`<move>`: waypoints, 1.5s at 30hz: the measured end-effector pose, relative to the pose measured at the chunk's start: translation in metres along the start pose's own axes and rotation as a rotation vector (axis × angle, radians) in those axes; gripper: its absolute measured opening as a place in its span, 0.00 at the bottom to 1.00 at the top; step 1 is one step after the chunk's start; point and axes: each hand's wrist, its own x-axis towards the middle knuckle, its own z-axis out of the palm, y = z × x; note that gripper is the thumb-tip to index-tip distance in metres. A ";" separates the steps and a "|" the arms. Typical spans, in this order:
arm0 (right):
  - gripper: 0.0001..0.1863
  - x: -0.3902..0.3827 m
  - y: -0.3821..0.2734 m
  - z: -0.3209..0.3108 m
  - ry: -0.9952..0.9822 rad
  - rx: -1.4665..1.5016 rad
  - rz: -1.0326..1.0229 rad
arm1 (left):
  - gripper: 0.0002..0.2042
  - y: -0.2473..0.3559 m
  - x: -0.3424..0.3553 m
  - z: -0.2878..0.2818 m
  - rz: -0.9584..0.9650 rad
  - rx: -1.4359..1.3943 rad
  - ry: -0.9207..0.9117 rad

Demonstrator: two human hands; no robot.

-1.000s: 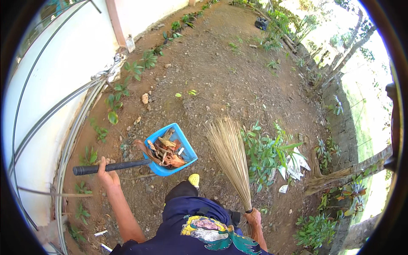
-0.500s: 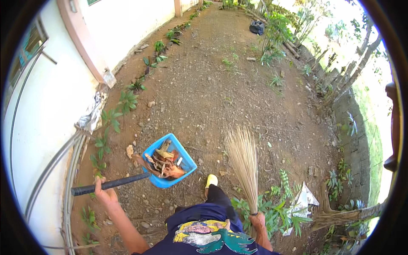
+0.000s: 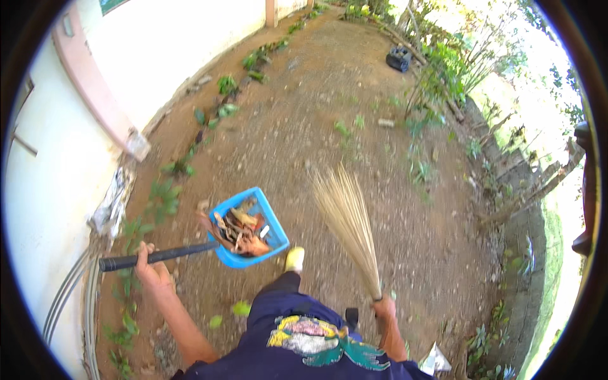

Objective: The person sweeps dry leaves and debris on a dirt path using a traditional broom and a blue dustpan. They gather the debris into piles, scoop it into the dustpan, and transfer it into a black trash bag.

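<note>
Ahead and to the left, a blue dustpan [image 3: 277,238] holds dry brown leaves [image 3: 243,232], its black handle [image 3: 183,251] gripped in the curled left hand [image 3: 154,272]. Across from it, the right hand [image 3: 384,308] is closed round the narrow end of a stick broom [image 3: 351,228], whose bristles fan out forward. A yellow shoe [image 3: 294,259] shows between dustpan and broom, and dirt ground [image 3: 272,139] stretches past a pale wall [image 3: 190,38] towards a black bag [image 3: 399,59]

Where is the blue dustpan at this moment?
In the head view, the blue dustpan is left of centre, its black handle in the left hand, with the broom to its right.
</note>
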 end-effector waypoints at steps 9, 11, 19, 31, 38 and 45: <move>0.23 0.216 -0.180 -0.119 -0.053 0.168 0.249 | 0.06 -0.248 0.187 0.333 -0.096 0.076 -0.071; 0.22 0.278 -0.218 -0.139 -0.031 0.211 0.281 | 0.05 -0.312 0.222 0.403 -0.109 0.077 -0.071; 0.22 0.607 -0.412 -0.252 -0.033 0.188 0.231 | 0.07 -0.541 0.369 0.673 -0.105 0.004 -0.103; 0.23 0.970 -0.766 -0.497 0.167 0.283 0.063 | 0.04 -0.845 0.631 1.000 -0.066 -0.043 -0.144; 0.19 1.101 -0.888 -0.581 0.033 0.397 0.300 | 0.06 -1.010 0.736 1.261 -0.167 0.043 -0.195; 0.18 1.300 -1.013 -0.703 -0.002 0.474 0.371 | 0.06 -1.198 0.813 1.486 -0.159 0.100 -0.280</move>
